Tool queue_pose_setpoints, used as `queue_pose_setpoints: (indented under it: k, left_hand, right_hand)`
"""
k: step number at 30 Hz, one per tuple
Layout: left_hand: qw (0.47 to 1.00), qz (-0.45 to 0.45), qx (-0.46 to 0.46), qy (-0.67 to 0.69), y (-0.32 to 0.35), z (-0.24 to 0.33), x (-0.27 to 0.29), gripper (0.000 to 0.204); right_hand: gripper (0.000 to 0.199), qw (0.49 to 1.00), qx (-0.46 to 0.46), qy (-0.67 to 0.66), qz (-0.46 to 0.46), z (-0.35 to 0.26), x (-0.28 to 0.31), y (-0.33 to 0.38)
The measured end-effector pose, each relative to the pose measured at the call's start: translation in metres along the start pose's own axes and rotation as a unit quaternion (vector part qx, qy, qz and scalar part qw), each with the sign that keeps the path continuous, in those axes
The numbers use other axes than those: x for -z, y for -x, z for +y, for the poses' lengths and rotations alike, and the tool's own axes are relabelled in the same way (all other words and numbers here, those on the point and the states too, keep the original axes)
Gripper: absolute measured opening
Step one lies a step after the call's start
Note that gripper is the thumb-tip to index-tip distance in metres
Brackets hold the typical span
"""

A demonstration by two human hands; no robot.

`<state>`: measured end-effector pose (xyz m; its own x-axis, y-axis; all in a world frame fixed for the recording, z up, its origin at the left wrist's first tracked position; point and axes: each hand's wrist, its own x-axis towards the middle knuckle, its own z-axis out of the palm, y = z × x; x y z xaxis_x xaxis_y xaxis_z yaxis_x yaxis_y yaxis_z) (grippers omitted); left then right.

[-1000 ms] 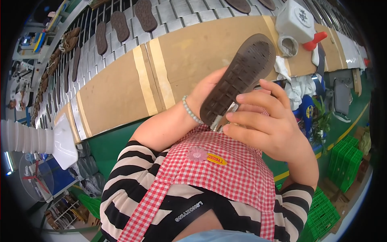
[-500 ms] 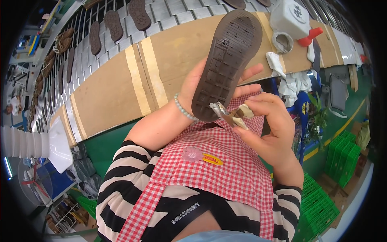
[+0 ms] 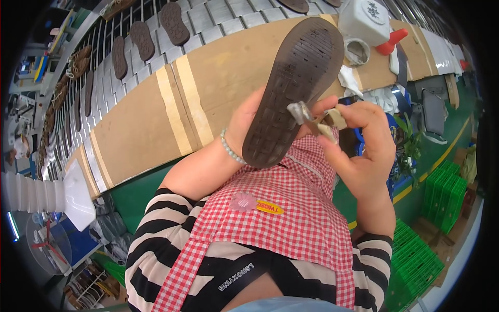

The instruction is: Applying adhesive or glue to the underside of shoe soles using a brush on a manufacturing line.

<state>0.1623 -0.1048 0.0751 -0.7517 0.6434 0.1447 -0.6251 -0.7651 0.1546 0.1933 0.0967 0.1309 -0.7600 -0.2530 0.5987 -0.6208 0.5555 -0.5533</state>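
A dark brown shoe sole (image 3: 283, 101) is held up in front of me, its wide toe end away from me and its gridded face toward me. My left hand (image 3: 246, 120) grips it from behind and at the left edge, with fingertips showing past the right side. Between the thumb and fingers of my right hand (image 3: 370, 139) is a small tool (image 3: 327, 125), with a whitish, blurred tip and a cream-and-brown wrapped body. Its tip lies over the sole's lower right part; whether it touches I cannot tell.
Cardboard (image 3: 132, 109) with tape strips lies along the near edge of a metal slat conveyor (image 3: 218, 21). More soles (image 3: 174, 23) rest on the slats. At right stand a white jug (image 3: 362, 21), a small cup (image 3: 356, 52) and a red-topped bottle (image 3: 392, 41). Green crates (image 3: 416, 255) sit lower right.
The tool in my right hand has moved up and to the right along the sole, away from its heel end. The sole has shifted slightly down.
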Motion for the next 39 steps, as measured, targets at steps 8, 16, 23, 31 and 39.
queue_pose_setpoints:
  k: [8, 16, 23, 31, 39]
  left_hand:
    - [0.996, 0.085, -0.005, -0.040, 0.000, -0.001, -0.001, 0.052]
    - [0.998, 0.024, 0.050, 0.026, -0.003, 0.006, 0.006, 0.057]
    - [0.993, -0.021, 0.086, 0.082, -0.007, 0.014, 0.018, 0.062]
    - [0.945, 0.065, -0.204, -0.249, -0.033, 0.066, 0.017, 0.071]
    - [0.957, 0.069, -0.280, -0.039, -0.011, 0.111, 0.054, 0.068]
  right_hand:
    - [0.044, 0.999, 0.007, 0.030, 0.020, 0.014, 0.016, -0.012]
    - [0.042, 0.997, -0.043, 0.046, 0.053, 0.028, 0.030, -0.032]
    - [0.040, 0.993, -0.048, 0.102, 0.035, 0.047, 0.040, -0.054]
    - [0.041, 0.961, -0.123, 0.237, 0.071, 0.121, 0.054, -0.078]
    - [0.037, 0.943, -0.100, 0.316, 0.017, 0.176, 0.032, -0.079]
